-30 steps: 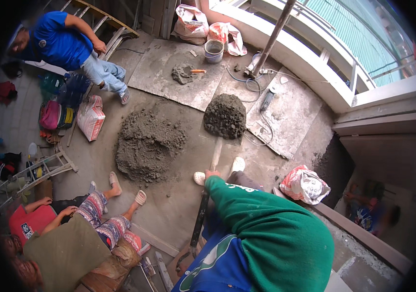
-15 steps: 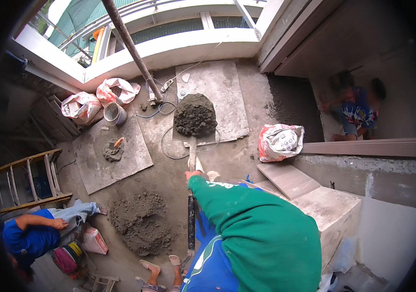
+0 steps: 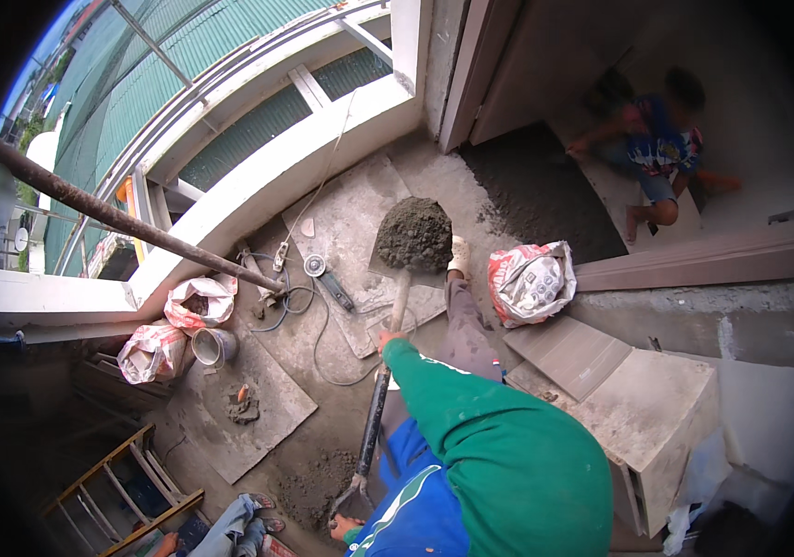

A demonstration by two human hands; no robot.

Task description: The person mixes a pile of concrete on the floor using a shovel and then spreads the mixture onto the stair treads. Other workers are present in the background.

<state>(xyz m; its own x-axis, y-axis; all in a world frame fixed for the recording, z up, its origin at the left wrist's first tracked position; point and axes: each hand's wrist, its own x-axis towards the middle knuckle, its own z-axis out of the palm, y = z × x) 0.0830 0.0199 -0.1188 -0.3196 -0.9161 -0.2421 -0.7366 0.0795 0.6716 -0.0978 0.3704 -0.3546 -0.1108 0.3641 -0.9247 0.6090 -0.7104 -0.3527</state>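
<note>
A shovel [image 3: 380, 399] loaded with a heap of damp grey mortar [image 3: 414, 234] stretches out ahead of me. My right hand [image 3: 389, 340], in a green sleeve, is wrapped round the wooden shaft close below the blade. At the near end, my left hand [image 3: 345, 527] is closed at the shovel's grip, partly cut off by my clothing. The blade hangs over the boards, and my shoe [image 3: 459, 255] is planted just right of it. Behind the shaft lies a mortar pile [image 3: 315, 487] on the floor.
An angle grinder [image 3: 327, 281] with its cable lies on a board. Sacks [image 3: 533, 283] stand right and left, a bucket [image 3: 214, 347] among the left ones. A person [image 3: 661, 153] crouches beyond the doorway by spread dark mortar [image 3: 545, 190]. A ladder [image 3: 128, 487] lies at lower left.
My view has turned right. The loaded shovel has swung toward the doorway, and my leg has stepped forward beside the blade. My left hand has come into view at the grip.
</note>
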